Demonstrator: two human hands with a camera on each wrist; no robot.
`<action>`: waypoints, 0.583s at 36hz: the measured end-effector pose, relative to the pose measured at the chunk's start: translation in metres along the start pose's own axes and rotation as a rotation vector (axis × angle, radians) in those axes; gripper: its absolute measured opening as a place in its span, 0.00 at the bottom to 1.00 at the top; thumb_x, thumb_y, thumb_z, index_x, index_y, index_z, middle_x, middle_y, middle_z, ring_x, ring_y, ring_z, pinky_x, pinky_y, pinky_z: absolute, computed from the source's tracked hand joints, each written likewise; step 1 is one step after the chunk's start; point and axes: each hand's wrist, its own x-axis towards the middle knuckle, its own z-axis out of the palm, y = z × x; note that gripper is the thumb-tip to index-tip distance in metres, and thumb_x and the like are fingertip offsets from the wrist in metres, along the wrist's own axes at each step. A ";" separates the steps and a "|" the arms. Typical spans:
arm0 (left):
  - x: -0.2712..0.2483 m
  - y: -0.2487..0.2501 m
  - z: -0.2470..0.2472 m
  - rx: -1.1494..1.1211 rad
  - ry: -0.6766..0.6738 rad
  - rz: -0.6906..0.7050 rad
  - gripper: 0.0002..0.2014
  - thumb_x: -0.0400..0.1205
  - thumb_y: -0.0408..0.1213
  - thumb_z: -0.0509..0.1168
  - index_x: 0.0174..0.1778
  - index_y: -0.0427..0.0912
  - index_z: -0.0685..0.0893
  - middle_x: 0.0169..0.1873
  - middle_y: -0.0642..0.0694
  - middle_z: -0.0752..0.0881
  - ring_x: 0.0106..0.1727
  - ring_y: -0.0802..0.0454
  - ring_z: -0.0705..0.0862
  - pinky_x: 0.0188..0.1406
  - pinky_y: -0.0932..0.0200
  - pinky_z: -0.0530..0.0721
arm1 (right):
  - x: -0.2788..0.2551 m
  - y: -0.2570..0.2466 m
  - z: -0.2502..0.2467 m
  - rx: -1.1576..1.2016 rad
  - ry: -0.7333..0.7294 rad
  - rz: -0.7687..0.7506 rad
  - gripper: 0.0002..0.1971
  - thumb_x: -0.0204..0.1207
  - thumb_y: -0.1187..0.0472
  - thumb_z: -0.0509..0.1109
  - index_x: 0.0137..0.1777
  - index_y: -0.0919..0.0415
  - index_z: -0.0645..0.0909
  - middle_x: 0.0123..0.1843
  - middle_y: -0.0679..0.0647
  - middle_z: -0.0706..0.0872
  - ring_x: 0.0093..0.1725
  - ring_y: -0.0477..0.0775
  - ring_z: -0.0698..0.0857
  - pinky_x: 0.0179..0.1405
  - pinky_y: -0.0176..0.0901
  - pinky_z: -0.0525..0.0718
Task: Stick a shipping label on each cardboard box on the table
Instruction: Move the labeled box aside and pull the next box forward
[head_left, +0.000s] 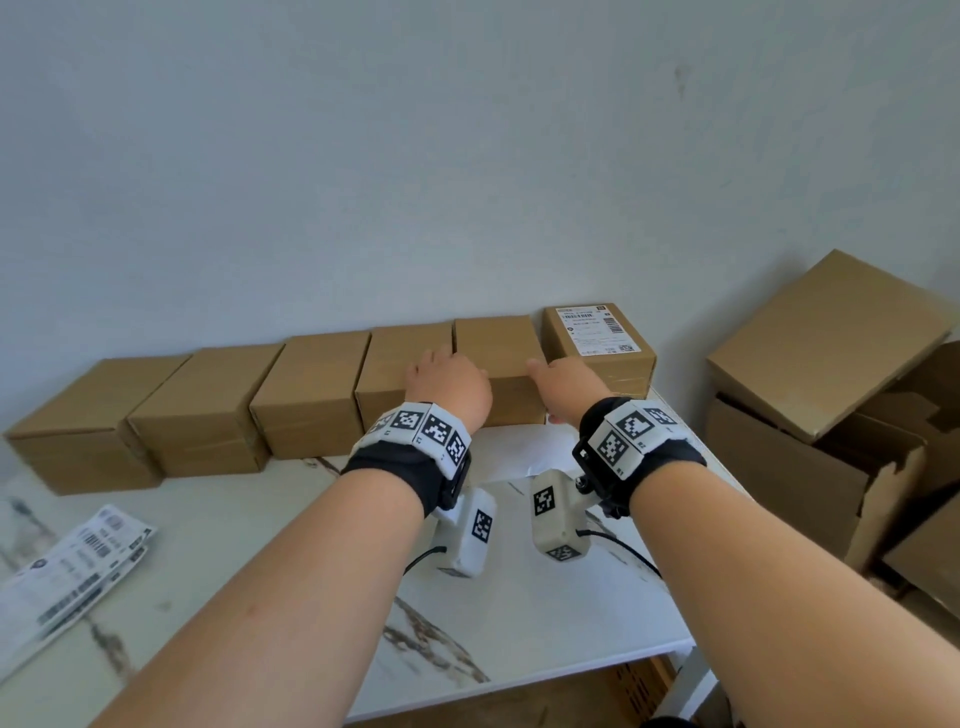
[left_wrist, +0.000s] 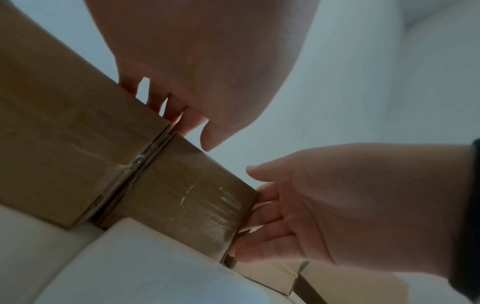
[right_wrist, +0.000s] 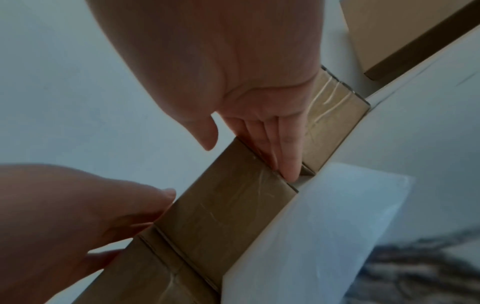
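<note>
Six brown cardboard boxes stand in a row against the wall. The rightmost box (head_left: 597, 343) carries a white shipping label (head_left: 595, 328) on top. The plain box (head_left: 498, 358) just left of it has a hand on each side. My left hand (head_left: 447, 379) has its fingers (left_wrist: 179, 117) pushed down into the gap on the box's left. My right hand (head_left: 563, 382) lays straight fingers (right_wrist: 285, 152) against its right side, in the gap beside the labelled box. Both thumbs hang free above the top edge of the plain box (left_wrist: 187, 195).
A stack of printed labels (head_left: 67, 571) lies at the table's left front. A white sheet (head_left: 519, 452) lies just before the boxes. Larger open cartons (head_left: 831, 374) pile up beyond the table's right edge (head_left: 680, 525). Several unlabelled boxes (head_left: 208, 410) fill the row to the left.
</note>
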 end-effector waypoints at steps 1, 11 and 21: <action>0.000 0.000 0.000 -0.005 0.006 0.001 0.20 0.87 0.43 0.50 0.67 0.36 0.78 0.70 0.41 0.75 0.72 0.42 0.71 0.72 0.47 0.67 | 0.000 0.000 0.001 0.001 0.004 0.009 0.16 0.86 0.52 0.53 0.54 0.65 0.75 0.45 0.59 0.80 0.47 0.61 0.84 0.56 0.55 0.84; 0.001 0.003 -0.009 -0.340 -0.006 -0.116 0.20 0.86 0.38 0.52 0.66 0.30 0.79 0.70 0.37 0.76 0.73 0.37 0.72 0.74 0.39 0.68 | 0.004 0.004 0.002 0.067 0.154 0.005 0.14 0.83 0.59 0.55 0.34 0.59 0.66 0.32 0.53 0.71 0.29 0.51 0.70 0.25 0.42 0.64; -0.020 0.006 -0.057 -0.842 0.203 -0.082 0.15 0.88 0.40 0.55 0.70 0.42 0.70 0.49 0.53 0.75 0.38 0.60 0.74 0.40 0.63 0.71 | -0.035 -0.030 -0.029 0.245 0.284 -0.170 0.08 0.79 0.60 0.57 0.51 0.61 0.77 0.40 0.53 0.80 0.35 0.50 0.76 0.28 0.42 0.68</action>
